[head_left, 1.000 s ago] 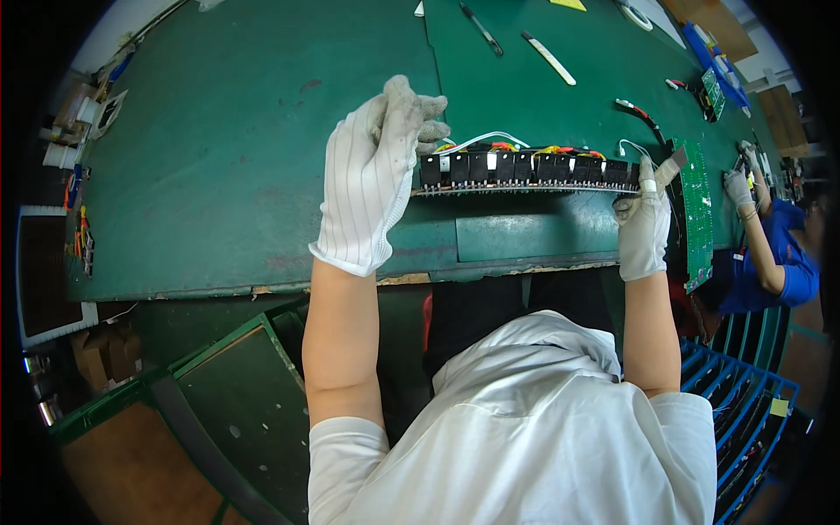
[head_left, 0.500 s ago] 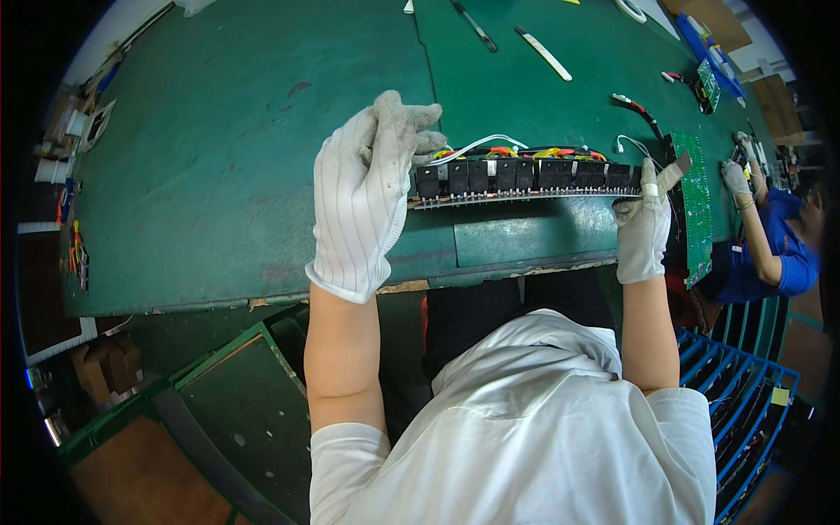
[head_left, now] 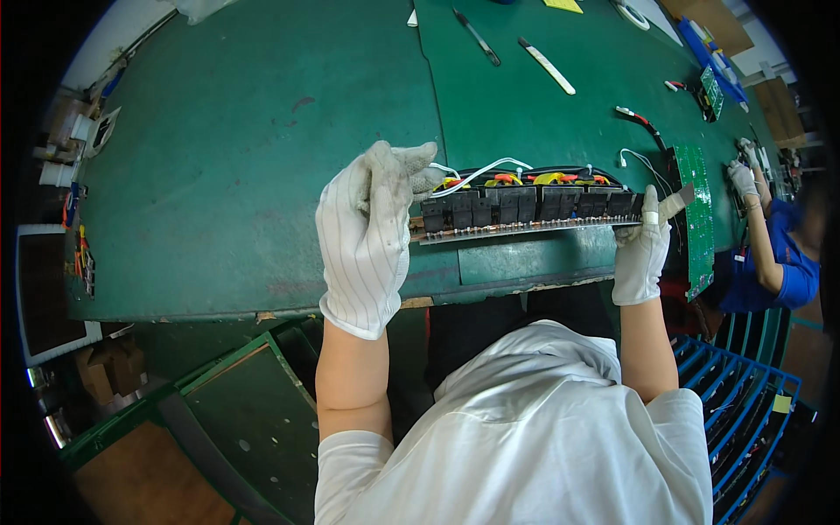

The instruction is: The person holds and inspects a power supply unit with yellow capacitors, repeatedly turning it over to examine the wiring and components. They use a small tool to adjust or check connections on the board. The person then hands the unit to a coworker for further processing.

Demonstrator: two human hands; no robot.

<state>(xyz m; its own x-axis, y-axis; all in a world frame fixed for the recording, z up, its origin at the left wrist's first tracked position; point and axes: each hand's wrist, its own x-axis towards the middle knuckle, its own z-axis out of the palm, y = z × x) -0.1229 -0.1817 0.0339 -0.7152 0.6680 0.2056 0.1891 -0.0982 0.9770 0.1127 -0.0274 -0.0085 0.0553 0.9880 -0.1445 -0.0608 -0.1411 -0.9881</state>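
Observation:
A long circuit board (head_left: 525,229) with a row of black components, yellow and red parts and white wires is held on edge over the near side of the table. My left hand (head_left: 367,236), in a striped white glove, is closed around its left end, fingers bent near the white wires; the thumb's grip is partly hidden. At the other end, my gloved right hand (head_left: 641,254) grips the board. A thin flat strip with a grey tip and beige wrapping (head_left: 674,203) sticks out beside the right fingers.
On the green table (head_left: 219,192) lie a pen (head_left: 477,38) and a white-handled knife (head_left: 547,66). A green circuit board (head_left: 696,219) stands just right of my right hand. A co-worker in blue (head_left: 787,254) works at far right. A blue rack (head_left: 744,411) stands below.
The circuit board has tilted, showing more of its component faces. Both hands and the board sit slightly lower in view, as does the table. My left fingers have come down nearer the wires.

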